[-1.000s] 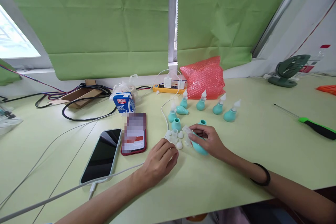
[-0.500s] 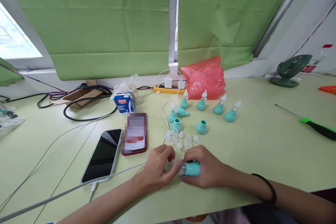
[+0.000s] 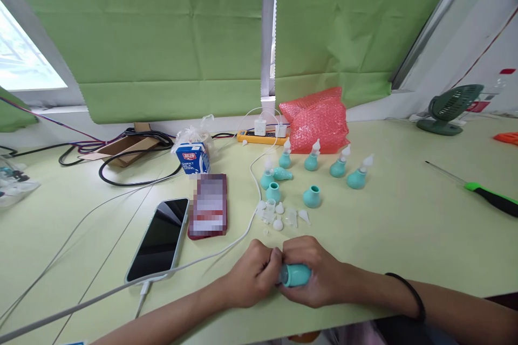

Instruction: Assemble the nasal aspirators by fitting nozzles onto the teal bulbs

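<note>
My right hand (image 3: 313,275) is wrapped round a teal nasal aspirator bulb (image 3: 297,275) lying sideways near the table's front edge. A clear part (image 3: 282,274) shows at the bulb's left end. My left hand (image 3: 259,275) is closed round that clear part, its thumb pressed on top; most of the part is hidden by the fingers. Just beyond the hands lie loose clear and white plastic pieces (image 3: 278,224). Two teal bulbs without tips stand behind them, one (image 3: 311,197) to the right and one (image 3: 273,192) to the left. Several bulbs with clear tips (image 3: 356,178) stand farther back.
Two phones lie on the left, one black-screened (image 3: 159,240) and one red-cased (image 3: 208,207). A white cable (image 3: 226,249) crosses the table. A milk carton (image 3: 194,159), a power strip (image 3: 251,137) and red bubble wrap (image 3: 319,124) line the back. A screwdriver (image 3: 481,191) lies right.
Both hands have come slightly nearer the table's front edge with the bulb. My left hand's fingers, looser before, have closed round the clear end. A small clear ring now shows on the table.
</note>
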Demonstrator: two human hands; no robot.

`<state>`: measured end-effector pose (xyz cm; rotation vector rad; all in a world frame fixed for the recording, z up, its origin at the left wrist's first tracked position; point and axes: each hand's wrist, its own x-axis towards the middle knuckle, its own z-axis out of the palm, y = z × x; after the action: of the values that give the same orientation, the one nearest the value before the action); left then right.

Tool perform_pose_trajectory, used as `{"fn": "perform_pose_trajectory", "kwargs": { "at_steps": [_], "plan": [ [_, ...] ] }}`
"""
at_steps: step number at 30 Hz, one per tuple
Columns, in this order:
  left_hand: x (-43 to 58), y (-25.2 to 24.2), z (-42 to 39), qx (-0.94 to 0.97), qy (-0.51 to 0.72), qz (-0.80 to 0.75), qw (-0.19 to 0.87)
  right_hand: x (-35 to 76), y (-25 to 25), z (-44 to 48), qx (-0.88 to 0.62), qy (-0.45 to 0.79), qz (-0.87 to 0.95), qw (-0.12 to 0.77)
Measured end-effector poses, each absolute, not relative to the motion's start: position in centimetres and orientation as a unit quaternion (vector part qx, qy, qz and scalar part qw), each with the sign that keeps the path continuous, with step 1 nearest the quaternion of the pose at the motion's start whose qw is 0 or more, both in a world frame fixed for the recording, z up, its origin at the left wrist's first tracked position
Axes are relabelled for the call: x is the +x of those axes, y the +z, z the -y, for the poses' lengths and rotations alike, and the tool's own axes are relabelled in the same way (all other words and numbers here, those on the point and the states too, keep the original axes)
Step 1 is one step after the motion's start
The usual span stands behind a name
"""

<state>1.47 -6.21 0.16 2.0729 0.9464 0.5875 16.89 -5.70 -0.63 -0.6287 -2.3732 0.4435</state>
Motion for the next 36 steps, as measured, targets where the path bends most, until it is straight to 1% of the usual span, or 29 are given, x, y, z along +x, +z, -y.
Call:
{"fn": "perform_pose_trajectory", "kwargs": {
  "at_steps": [3,5,6,9,12,15,18,21,23,26,32,34,36],
  "plan": [
    [1.3,-0.1,6.0,0.73,0.233,-0.421,0.486,17.2,-0.1,5.5,-0.179,0.108,0.924,0.319],
    [1.0,-0.4,5.7,0.686,0.257,-0.465,0.497,17.4,0.5,5.4,-0.158,0.072,0.926,0.336],
    [0.8,-0.5,5.5,0.683,0.274,-0.484,0.474,17.5,0.8,5.3,-0.163,0.067,0.92,0.351],
    [0.4,-0.7,4.7,0.738,0.292,-0.504,0.342,17.9,1.4,4.7,-0.208,0.102,0.88,0.415],
    [0.4,-1.0,3.9,0.797,0.235,-0.51,0.223,18.4,1.2,3.8,-0.246,0.15,0.835,0.469],
    [0.6,-1.6,3.5,0.826,0.173,-0.521,0.125,18.9,0.8,2.8,-0.286,0.182,0.802,0.492],
    [0.6,-1.9,3.6,0.844,0.14,-0.511,0.084,19.4,0.9,1.9,-0.311,0.163,0.787,0.507],
    [0.6,-1.9,3.8,0.853,0.138,-0.498,0.067,19.8,2.2,0.6,-0.354,0.098,0.779,0.508],
    [0.5,-1.9,3.9,0.859,0.143,-0.489,0.056,20.0,3.2,-0.6,-0.388,0.082,0.784,0.476],
    [0.4,-1.9,3.9,0.858,0.155,-0.486,0.053,20.3,4.2,-2.8,-0.428,0.102,0.81,0.387],
    [0.3,-1.9,4.0,0.879,0.173,-0.444,0.028,20.9,3.1,-5.6,-0.46,0.098,0.858,0.205],
    [0.4,-1.8,4.1,0.888,0.198,-0.415,0.019,21.0,2.9,-5.7,-0.464,0.104,0.863,0.171],
    [0.4,-1.8,4.2,0.896,0.219,-0.386,0.019,21.1,3.1,-5.7,-0.468,0.108,0.862,0.16]
  ]
}}
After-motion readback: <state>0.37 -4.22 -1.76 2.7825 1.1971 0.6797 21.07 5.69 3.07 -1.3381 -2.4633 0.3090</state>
